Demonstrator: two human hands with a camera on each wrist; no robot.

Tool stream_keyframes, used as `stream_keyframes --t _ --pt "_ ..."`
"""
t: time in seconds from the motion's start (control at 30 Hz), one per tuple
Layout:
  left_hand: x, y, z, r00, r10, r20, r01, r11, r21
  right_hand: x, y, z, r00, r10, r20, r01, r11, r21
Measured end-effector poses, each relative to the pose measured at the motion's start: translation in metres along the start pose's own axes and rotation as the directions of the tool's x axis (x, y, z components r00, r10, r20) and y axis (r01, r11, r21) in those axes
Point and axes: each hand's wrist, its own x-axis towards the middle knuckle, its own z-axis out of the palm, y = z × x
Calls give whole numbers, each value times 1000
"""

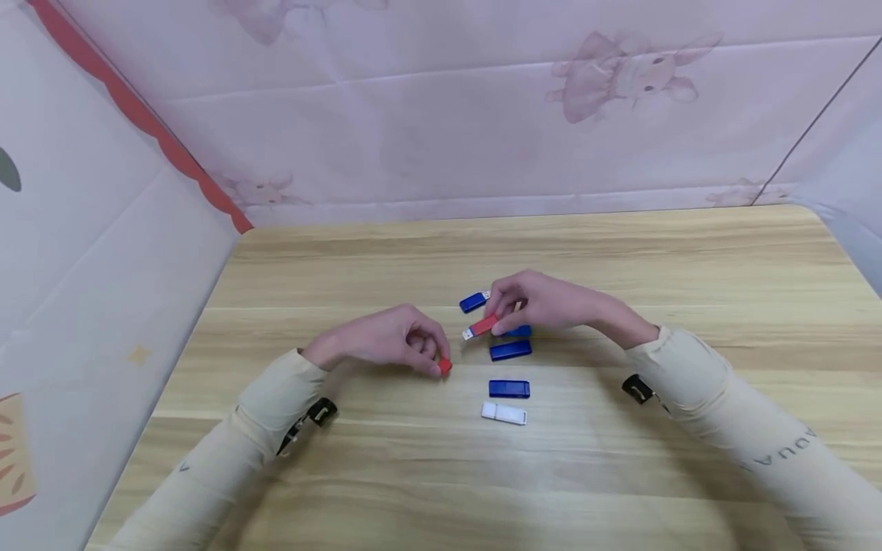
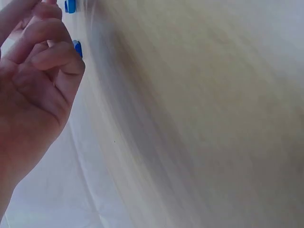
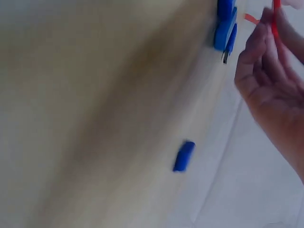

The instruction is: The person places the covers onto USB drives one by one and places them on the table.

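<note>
The table has passing room along its far edge; blue USB sticks obstruct the middle.

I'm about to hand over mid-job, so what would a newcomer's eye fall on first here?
Probably the bright red USB stick, pinched in the right hand near the middle of the head view, its plug bare. Next, a small red piece, perhaps a cap, pinched in the left hand. Below these, a white USB stick lies beside a blue one.

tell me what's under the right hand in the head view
Part of a blue piece shows below the right hand; the hand covers the rest. Anything else fully covered there can't be seen.
</note>
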Motion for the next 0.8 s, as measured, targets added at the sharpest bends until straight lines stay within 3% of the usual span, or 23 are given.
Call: stream_keyframes --t 0.17,0.33,0.4,0.5,0.63,0.7,0.8 --pt "3 0 -2 998 -32 -50 31 999 -36 -9 4 -3 997 47 -69 -36 988 149" --pt "7 1 -3 993 -78 -91 69 993 -94 -19 8 -6 982 110 -152 -82 980 181" --pt "9 2 -2 987 -81 -139 67 992 -105 -22 9 -7 972 141 -188 -103 975 196" --pt "15 4 -2 964 -74 -254 41 991 -130 -27 9 -7 954 186 -237 -128 962 240" --pt "24 7 -3 913 -78 -400 10 985 -169 -32 7 -8 934 223 -279 -147 952 270" --pt "29 9 -4 898 -78 -433 -6 982 -190 -34 6 -8 926 236 -294 -155 949 274" --pt "36 14 -3 892 -78 -445 -20 977 -212 -34 6 -7 917 248 -312 -161 946 281"
